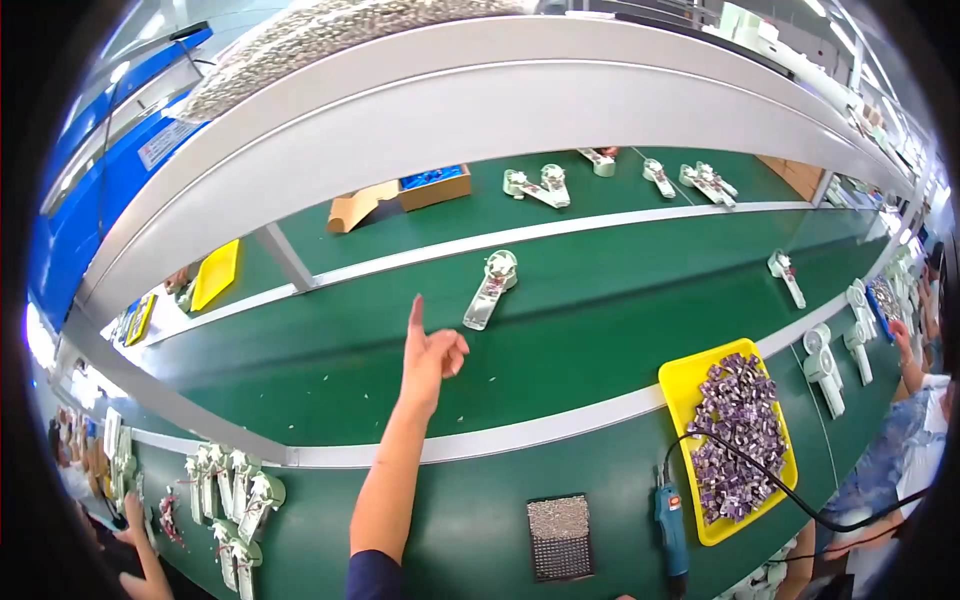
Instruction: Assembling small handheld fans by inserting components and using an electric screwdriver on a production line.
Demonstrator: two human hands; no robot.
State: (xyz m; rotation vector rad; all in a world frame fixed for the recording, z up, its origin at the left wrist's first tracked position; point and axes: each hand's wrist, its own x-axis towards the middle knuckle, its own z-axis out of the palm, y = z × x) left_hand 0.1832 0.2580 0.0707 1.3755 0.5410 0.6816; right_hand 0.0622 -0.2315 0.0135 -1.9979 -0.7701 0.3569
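Note:
My left hand [432, 358] reaches out over the green conveyor belt [600, 340], one digit stretched upward and the other fingers loosely bent, with nothing visible in it. Just beyond it, apart from the fingers, lies a pale green housing [490, 291] with a round head and a long handle, like a handheld fan. Only a small bit of skin, seemingly my right hand [626, 597], shows at the lower edge; its fingers are hidden. Near it on the bench are a blue electric screwdriver [672, 530] and a black perforated tray [561, 555] partly covered with small metal pieces.
A yellow tray [672, 385] of purple-and-silver parts stands right, a black cable [790, 490] crossing it. Similar housings cluster at left [235, 490] and right [823, 370]. A grey shelf beam [500, 95] spans above the belt. Co-workers' hands [905, 355] show at both sides.

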